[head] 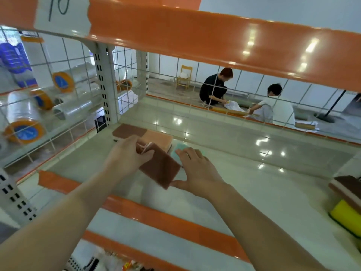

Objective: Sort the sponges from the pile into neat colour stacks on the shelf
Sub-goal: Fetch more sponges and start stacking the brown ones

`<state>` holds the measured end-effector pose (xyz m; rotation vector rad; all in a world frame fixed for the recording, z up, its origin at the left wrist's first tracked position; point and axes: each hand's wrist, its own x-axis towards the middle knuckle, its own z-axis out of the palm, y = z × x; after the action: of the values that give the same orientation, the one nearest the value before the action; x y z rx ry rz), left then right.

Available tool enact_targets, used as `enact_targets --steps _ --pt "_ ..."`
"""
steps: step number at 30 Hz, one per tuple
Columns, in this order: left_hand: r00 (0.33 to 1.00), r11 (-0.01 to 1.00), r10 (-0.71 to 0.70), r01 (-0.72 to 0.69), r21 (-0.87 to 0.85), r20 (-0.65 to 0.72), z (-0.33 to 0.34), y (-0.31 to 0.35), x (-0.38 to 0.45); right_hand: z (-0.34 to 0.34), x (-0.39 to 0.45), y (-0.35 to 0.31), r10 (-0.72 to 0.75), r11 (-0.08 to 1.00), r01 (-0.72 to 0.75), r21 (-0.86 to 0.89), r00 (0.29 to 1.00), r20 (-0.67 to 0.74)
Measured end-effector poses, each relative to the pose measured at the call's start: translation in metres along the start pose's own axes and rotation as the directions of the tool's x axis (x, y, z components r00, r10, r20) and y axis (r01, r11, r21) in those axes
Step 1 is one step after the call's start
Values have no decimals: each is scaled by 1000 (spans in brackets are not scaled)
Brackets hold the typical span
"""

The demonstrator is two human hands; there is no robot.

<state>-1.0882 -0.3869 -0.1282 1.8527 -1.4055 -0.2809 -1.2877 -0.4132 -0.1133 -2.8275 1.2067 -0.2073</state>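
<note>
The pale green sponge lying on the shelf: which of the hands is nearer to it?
Right. The right hand has its fingertips over the pale green sponge; the left hand is further left, gripping a brown scouring sponge.

sponges (156, 147) on shelf (254, 173), rear left; pile (346, 204) right.

Beyond the wire grid back (195, 90), pale walls (273, 8), a glossy floor (166, 89), a yellow chair (184, 76) and two people crouched low.

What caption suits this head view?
Left hand holds a brown sponge on the shelf; right hand steadies it.
</note>
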Motion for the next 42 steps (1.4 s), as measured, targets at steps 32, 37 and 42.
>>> enact_targets --steps 32,37,42 --pt "948 910 258 -303 281 187 -93 -110 60 14 107 -104 418 907 -413 83 906 -62" --pt "834 734 459 -550 398 306 -89 -113 73 14 120 -95 388 918 -383 104 921 -32" --pt "798 679 528 -602 421 290 -87 -123 94 16 146 -82 365 927 -359 105 930 -44"
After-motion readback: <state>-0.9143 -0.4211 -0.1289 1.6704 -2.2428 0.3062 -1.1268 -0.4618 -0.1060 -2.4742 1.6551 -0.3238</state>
